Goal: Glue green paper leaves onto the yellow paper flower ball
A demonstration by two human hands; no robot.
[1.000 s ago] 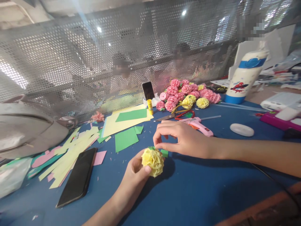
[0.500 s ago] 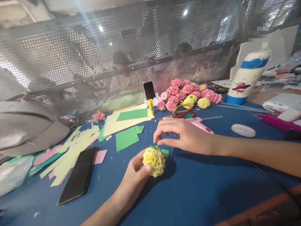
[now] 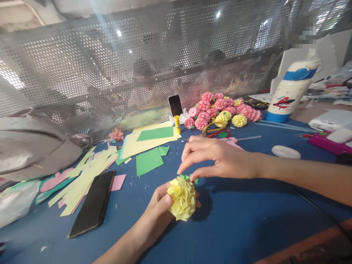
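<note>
My left hand [image 3: 158, 209] is closed round a yellow paper flower ball [image 3: 182, 201], thumb on its near side and fingertips showing at its right. Green paper leaves [image 3: 184, 176] stick up from the top of the ball. Just above them is my right hand [image 3: 217, 156], its thumb and index finger spread to either side of the leaves; whether the fingertips touch them I cannot tell. Beyond that hand lie scissors [image 3: 220, 132] with red and yellow handles. A pink glue gun [image 3: 233, 142] is partly hidden behind the right hand.
Pink and yellow paper flowers [image 3: 217, 106] are heaped at the back, beside a glue stick [image 3: 177, 124] and a propped phone [image 3: 175, 105]. Green paper [image 3: 149, 161], paper strips [image 3: 88, 179] and a black phone [image 3: 92, 205] lie left. A bottle [image 3: 291, 91] stands right.
The flower ball has turned in my left hand and sits slightly lower, showing more of its petals. My right hand's thumb and index finger have come down closer to the green leaves.
</note>
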